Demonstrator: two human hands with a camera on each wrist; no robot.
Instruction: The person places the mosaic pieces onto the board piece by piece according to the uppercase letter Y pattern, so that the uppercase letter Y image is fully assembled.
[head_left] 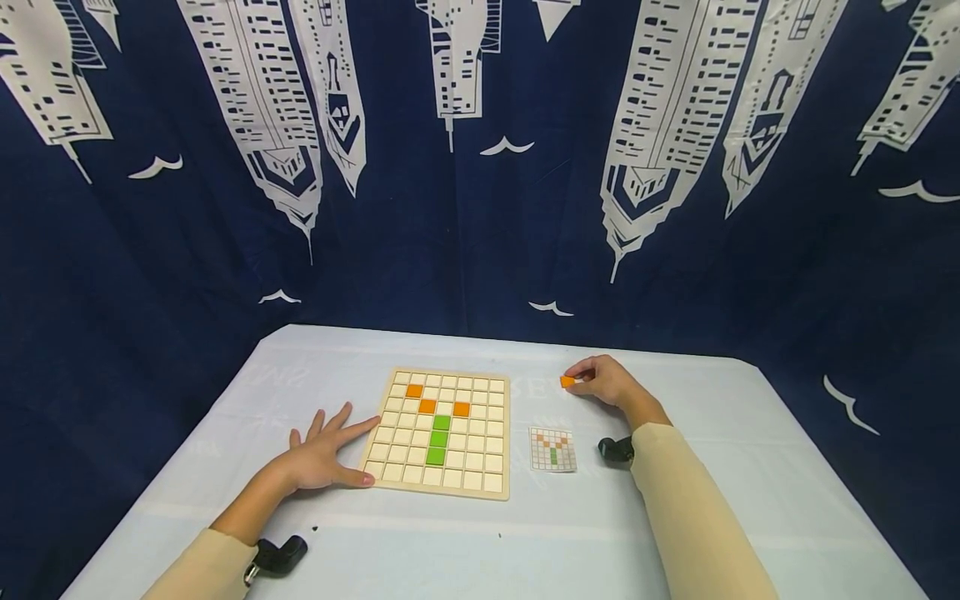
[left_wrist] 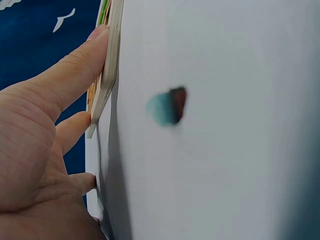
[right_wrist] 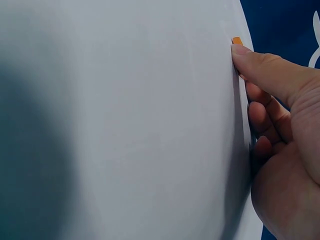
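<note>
A square wooden grid board [head_left: 505,433] lies on the table, filled with cream tiles, plus three orange tiles [head_left: 461,409] and a column of three green tiles [head_left: 438,439]. My left hand [head_left: 318,458] is spread at the board's left side, its thumb and a fingertip touching the edge; the left wrist view shows the thumb [left_wrist: 80,65] against the board's side. To the right of the board, my right hand [head_left: 607,381] pinches an orange tile [head_left: 567,382] between thumb and fingers, low over the table. In the right wrist view only the end of that tile [right_wrist: 237,41] shows.
A small pattern card [head_left: 553,450] with a printed coloured grid lies between the board and my right forearm. Small dark specks dot the white table [head_left: 420,550] near its front. Behind the table hangs a dark blue cloth [head_left: 465,233] with white building prints.
</note>
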